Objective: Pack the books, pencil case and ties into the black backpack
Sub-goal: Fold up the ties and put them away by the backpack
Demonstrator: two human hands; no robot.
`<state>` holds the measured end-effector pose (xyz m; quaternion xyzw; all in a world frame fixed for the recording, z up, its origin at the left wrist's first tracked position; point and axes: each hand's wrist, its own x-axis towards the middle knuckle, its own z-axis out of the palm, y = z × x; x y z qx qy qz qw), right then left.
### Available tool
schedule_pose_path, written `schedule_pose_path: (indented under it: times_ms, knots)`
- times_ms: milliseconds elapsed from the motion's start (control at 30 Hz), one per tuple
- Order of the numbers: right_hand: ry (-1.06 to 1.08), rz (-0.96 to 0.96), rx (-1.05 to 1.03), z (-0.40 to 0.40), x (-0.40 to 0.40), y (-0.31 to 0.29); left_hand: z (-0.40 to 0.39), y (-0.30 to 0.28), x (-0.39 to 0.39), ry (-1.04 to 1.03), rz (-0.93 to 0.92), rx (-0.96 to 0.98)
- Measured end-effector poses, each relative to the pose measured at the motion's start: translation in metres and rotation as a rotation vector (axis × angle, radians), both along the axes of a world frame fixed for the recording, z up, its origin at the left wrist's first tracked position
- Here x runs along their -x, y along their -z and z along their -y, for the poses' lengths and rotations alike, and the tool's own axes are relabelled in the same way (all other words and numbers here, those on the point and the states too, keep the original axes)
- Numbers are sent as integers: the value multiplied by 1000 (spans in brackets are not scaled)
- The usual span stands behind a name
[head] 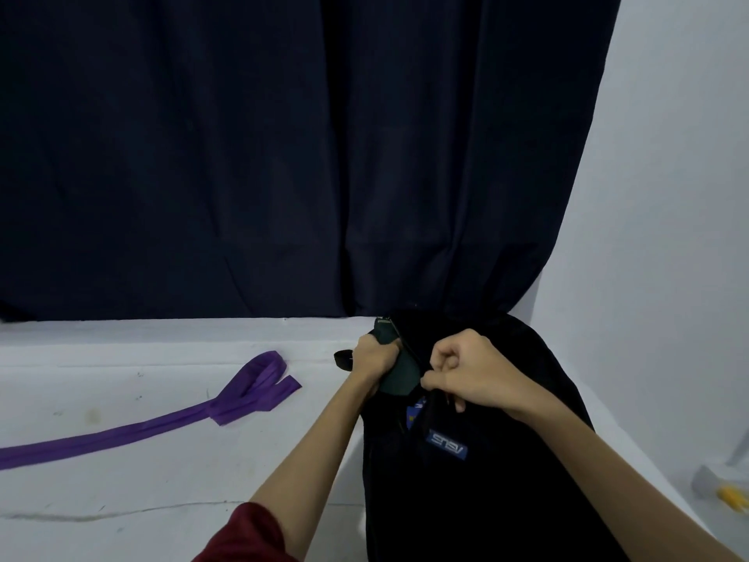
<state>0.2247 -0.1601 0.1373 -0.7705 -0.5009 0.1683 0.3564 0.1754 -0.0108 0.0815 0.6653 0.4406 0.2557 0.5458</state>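
The black backpack [486, 480] lies on the white table at the right, with a blue label on its front. My left hand [375, 356] grips a dark green tie [399, 373] at the backpack's opening, and part of the tie sits inside. My right hand [466, 373] pinches the edge of the backpack's opening beside it, holding it apart. A blue patterned item shows just inside the opening. A purple tie [170, 415] lies flat on the table to the left, apart from both hands. No books or pencil case are visible.
A dark navy curtain [283, 156] hangs behind the white table [162, 480]. A white wall stands at the right. A grey and yellow object [725, 488] sits at the lower right beside the backpack.
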Motion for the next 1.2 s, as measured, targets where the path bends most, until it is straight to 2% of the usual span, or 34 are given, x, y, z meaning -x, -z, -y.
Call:
schedule_pose_path:
  times_ms: [100, 233, 367, 433, 533, 633, 733, 933, 1000, 1133, 1200]
  knots:
    - [-12, -46, 5, 0, -3, 0, 2, -8, 3, 59, 46, 128]
    - [-30, -19, 33, -4, -1, -2, 10, -3, -1, 223, -53, -26]
    - [-25, -12, 43, -5, 1, 0, 12, 5, -3, 92, -7, -127]
    - [-14, -11, 42, -4, 0, 1, 11, 4, 0, 168, 48, -109]
    - [-6, -44, 42, -3, 0, 1, 8, 2, 15, 355, -63, -166]
    - [-20, -55, 50, -5, 2, 3, -3, 7, 26, 249, -133, -257]
    - [-44, -34, 57, -9, 7, 3, 0, 4, 31, 274, -48, -92]
    - [-61, -51, 54, -11, 10, 10, -4, -3, 49, 414, -28, 34]
    - [-61, 19, 87, -14, 13, 19, -13, -2, 61, 375, -21, -4]
    - [-67, 329, 295, -20, 21, 35, -29, -5, 97, 294, 66, -17]
    - [-19, 491, 299, -25, 29, 35, -40, -5, 122, 222, 94, -5]
